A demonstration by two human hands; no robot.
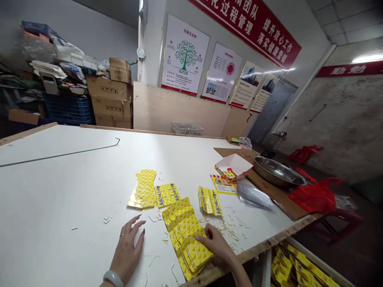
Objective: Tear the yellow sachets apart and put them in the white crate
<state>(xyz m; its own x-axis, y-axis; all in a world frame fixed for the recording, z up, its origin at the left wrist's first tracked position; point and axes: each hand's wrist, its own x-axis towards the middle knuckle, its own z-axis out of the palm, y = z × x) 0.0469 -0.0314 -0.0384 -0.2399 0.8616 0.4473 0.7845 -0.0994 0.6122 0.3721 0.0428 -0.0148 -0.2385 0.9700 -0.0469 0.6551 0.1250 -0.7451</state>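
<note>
The right hand (pixel 216 242) lies with loosely spread fingers (pixel 201 239) resting on the right edge of the fanned stack of yellow packets (pixel 184 235), pressing on it rather than gripping it. The left hand (pixel 128 248) is flat on the white table (pixel 60 191), fingers splayed and holding nothing, just left of that stack. Beyond the fingertips lie three more yellow piles: a tall pile (pixel 143 189), a middle pile (pixel 166 194) and a small pile (pixel 210 200).

packets (pixel 186 235) lie between hands; bowl (pixel 277 172) far right

Bright overhead glare on table (pixel 60 191), edges warped, bg dim.
</note>
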